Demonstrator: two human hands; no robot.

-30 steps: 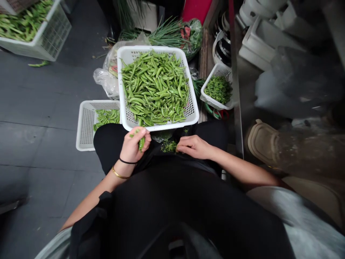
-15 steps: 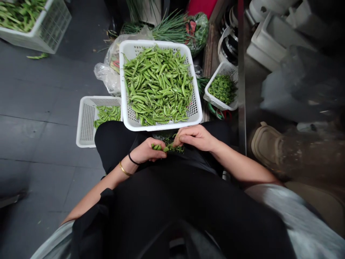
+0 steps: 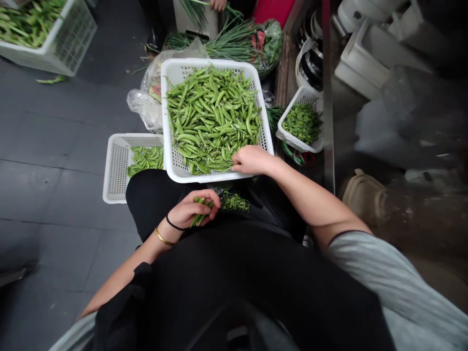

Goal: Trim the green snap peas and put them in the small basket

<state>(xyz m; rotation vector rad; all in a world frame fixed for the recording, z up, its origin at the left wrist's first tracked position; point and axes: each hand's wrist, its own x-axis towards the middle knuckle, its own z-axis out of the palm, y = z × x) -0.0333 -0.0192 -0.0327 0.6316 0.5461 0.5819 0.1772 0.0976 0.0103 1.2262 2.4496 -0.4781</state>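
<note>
A white plastic basket [image 3: 170, 87] heaped with green pea pods [image 3: 212, 114] rests on my knees. My left hand [image 3: 193, 209] lies on my black-clad lap, fingers curled round a few pea pods [image 3: 200, 214]. My right hand [image 3: 250, 160] reaches into the near right corner of the basket, fingers bent down among the pods there; I cannot make out whether it grips any. A small pile of green trimmings [image 3: 234, 201] lies on my lap between the hands.
A second white basket [image 3: 115, 168] with some pods sits on the grey floor at left. A small basket of green trimmings [image 3: 302, 124] stands at right. Another basket of pods [image 3: 66, 44] is far left. Bundled scallions [image 3: 234, 41], plastic bags, another person's hand [image 3: 218, 5] and a beige shoe [image 3: 361, 197] are nearby.
My right hand left the lap and moved up into the basket's near corner. My left hand stayed on the lap, still holding pods.
</note>
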